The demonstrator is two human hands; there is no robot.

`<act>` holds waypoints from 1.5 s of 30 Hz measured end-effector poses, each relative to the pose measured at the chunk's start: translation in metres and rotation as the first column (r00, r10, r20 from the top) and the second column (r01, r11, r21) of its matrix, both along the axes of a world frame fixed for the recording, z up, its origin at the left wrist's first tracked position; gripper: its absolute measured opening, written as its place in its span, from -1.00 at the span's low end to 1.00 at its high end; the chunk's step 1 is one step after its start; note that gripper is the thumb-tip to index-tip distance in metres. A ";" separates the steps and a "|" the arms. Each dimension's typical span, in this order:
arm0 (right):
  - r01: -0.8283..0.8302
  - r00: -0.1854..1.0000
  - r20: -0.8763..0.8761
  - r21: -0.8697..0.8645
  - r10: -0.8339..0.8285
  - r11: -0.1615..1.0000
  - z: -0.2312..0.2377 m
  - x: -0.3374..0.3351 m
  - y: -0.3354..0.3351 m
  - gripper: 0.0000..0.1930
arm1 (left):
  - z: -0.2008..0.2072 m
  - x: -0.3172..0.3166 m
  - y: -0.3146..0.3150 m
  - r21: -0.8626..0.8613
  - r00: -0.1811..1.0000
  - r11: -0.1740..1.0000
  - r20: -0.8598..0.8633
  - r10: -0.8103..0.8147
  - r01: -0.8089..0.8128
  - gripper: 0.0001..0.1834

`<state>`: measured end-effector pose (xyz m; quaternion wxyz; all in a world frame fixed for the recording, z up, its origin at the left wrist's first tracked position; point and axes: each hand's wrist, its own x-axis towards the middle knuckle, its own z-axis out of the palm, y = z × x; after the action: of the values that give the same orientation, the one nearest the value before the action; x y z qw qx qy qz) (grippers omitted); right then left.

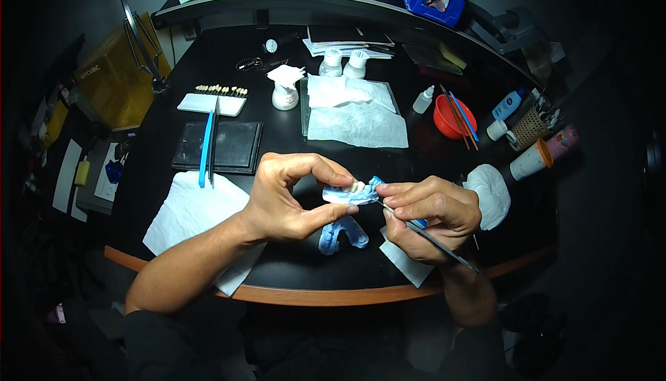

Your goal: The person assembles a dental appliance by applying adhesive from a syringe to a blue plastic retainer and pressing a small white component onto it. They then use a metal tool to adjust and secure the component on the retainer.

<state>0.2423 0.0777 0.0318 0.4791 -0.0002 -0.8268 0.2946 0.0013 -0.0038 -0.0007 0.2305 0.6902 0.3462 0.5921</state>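
Observation:
Between the fingertips and thumb of my left hand [291,194] is a blue and white dental cast [338,195], raised over the desk, with pale teeth along its top. My right hand [436,216] grips a slim metal dental instrument [445,248] like a pen. Its tip points at the cast's right end, where my right fingertips also come close; whether they touch is unclear. Something blue [420,223] shows under the right fingers, mostly hidden. Below the held cast, a second blue arch-shaped dental cast [331,239] lies on the black desk.
Paper towels [187,208] lie under my left forearm. Blue tweezers [206,149] rest across a black box [239,146], below a tooth shade guide [212,104]. Tissue-covered glass [357,121], white jars [331,63], a red bowl [447,119] with brushes and crumpled tissue [488,197] stand around.

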 end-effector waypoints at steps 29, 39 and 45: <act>0.495 0.819 0.383 -0.096 -0.427 0.864 -0.003 0.003 0.019 -0.77 | -0.001 -0.013 0.010 -0.248 0.962 0.933 -0.155 0.227 -0.260 -0.73; 0.527 0.455 0.802 0.108 -0.388 0.843 -0.003 0.012 0.016 -0.83 | -0.007 -0.010 0.011 -0.139 0.978 0.969 -0.069 0.195 -0.203 -0.75; 0.577 0.531 0.778 -0.042 -0.336 0.816 -0.001 0.009 0.015 -0.86 | -0.006 -0.012 0.010 -0.238 0.989 0.961 -0.013 0.144 -0.143 -0.73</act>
<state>0.2516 0.0923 0.0304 0.1558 -0.4097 -0.8633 0.2503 -0.0102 0.0064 -0.0062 0.2688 0.6293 0.4635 0.5630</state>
